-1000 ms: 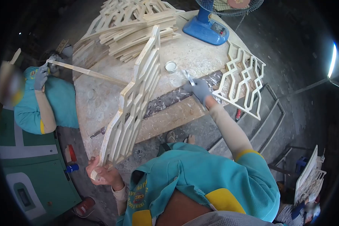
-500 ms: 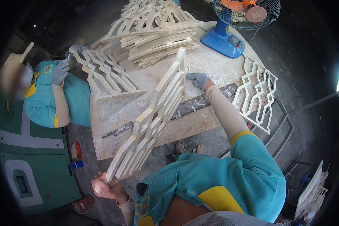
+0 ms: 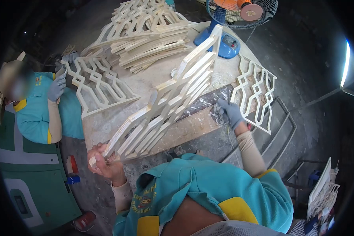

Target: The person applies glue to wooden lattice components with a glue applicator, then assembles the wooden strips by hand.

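My bare left hand (image 3: 106, 163) is closed round the lower left corner of a pale wooden lattice panel (image 3: 161, 106), which rises tilted over the table's front edge. My right hand (image 3: 231, 112), in a grey glove, is off the panel, near the table's front edge, just left of another lattice panel (image 3: 255, 88) lying at the right. Its fingers are bent and pressed together; whether something small is between them I cannot make out. A dark, paint-spattered strip (image 3: 208, 98) runs along the table beneath the held panel.
Stacked lattice panels (image 3: 153, 43) sit at the back of the table (image 3: 102, 137). A blue-based fan (image 3: 228, 45) stands behind. At the left a co-worker (image 3: 43, 102) in grey gloves holds another lattice panel (image 3: 100, 84). Metal frames (image 3: 281, 133) stand right.
My right hand has moved from beside the panel's upper end down to the table's front right. The held panel has swung to show more of its face. The view has shifted slightly.
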Motion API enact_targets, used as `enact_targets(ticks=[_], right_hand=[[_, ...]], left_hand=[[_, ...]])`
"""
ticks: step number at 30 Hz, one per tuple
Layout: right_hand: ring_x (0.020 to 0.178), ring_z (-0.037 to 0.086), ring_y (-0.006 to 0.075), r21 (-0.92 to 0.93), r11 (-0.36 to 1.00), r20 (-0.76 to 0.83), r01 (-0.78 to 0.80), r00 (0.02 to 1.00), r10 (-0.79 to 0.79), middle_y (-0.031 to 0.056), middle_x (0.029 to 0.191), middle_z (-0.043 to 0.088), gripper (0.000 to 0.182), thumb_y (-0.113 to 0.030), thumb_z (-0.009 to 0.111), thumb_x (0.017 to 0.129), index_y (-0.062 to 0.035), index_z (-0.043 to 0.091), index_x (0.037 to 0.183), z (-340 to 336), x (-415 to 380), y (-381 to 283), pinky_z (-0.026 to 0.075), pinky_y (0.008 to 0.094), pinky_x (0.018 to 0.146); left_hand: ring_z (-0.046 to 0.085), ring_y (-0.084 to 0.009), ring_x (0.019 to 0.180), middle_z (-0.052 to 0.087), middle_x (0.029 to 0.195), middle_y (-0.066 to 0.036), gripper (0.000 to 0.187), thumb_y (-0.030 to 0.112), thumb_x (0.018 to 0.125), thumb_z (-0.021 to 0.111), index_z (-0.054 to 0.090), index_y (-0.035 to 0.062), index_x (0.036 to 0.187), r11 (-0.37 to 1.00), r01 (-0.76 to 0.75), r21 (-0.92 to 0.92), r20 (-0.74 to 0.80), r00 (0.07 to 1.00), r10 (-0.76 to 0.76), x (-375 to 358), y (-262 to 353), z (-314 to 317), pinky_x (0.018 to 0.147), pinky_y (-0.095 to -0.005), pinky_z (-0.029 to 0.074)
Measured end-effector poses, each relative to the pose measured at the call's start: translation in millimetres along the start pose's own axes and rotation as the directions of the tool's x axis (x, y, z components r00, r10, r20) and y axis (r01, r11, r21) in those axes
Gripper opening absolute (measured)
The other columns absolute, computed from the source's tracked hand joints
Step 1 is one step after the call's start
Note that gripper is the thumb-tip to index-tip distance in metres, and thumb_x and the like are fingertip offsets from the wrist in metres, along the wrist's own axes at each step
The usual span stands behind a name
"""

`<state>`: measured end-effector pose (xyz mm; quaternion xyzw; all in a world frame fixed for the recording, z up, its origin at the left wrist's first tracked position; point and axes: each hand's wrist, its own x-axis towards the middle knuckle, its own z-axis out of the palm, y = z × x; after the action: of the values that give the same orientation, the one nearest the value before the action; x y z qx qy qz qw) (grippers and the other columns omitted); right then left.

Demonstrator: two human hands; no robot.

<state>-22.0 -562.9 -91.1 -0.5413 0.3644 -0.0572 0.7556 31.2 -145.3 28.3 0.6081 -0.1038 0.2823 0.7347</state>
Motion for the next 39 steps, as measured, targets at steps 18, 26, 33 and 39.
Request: enact_targets(ticks=[18,26,33,39], right_hand=[[0.074,0.049,0.0076,-0.312,-0.364,0.385,0.877,-0.234,-0.893,0.0035,0.095,0.038,0.031,-0.023,0.034,0.104,-0.0055,0.045,0.080,-25,-226,-271,0.054,0.0189,0.056],[0.079,0.049,0.0070,-0.366,-0.376,0.352,0.851,-0.248,-0.903,0.0013,0.101,0.040,0.016,-0.023,0.039,0.101,-0.0092,0.041,0.093,-22,-234,-284,0.051,0.0206,0.065],[0.083,0.049,0.0064,-0.366,-0.359,0.205,0.858,-0.302,-0.931,-0.0007,0.106,0.042,0.012,-0.023,0.042,0.100,-0.0125,0.037,0.104,-10,-214,-274,0.048,0.0220,0.073],[0.087,0.050,0.0059,-0.397,-0.335,0.193,0.855,-0.279,-0.941,-0.0024,0.110,0.043,0.020,-0.022,0.045,0.098,-0.0152,0.034,0.113,-20,-218,-282,0.045,0.0233,0.079]], left_hand=[[0.045,-0.0072,0.050,0.061,0.078,-0.010,0.023,0.019,0.090,0.059,0.064,-0.0028,0.083,0.997,-0.039,0.071,0.104,0.994,0.031,26,-53,21,0.044,-0.0220,0.034],[0.051,-0.0165,0.068,0.059,0.073,-0.012,0.025,0.018,0.086,0.059,0.064,-0.0045,0.077,0.996,0.035,0.081,0.077,0.996,-0.042,25,-51,21,0.067,-0.0280,0.042],[0.061,-0.0162,0.075,0.063,0.089,-0.013,0.023,0.019,0.090,0.059,0.063,-0.0020,0.084,0.967,-0.230,0.111,0.207,0.957,0.204,26,-59,13,0.054,-0.0224,0.048],[0.055,-0.0159,0.071,0.061,0.080,-0.012,0.022,0.018,0.088,0.058,0.063,-0.0028,0.081,0.993,-0.029,0.112,0.132,0.991,0.014,17,-48,24,0.060,-0.0265,0.044]])
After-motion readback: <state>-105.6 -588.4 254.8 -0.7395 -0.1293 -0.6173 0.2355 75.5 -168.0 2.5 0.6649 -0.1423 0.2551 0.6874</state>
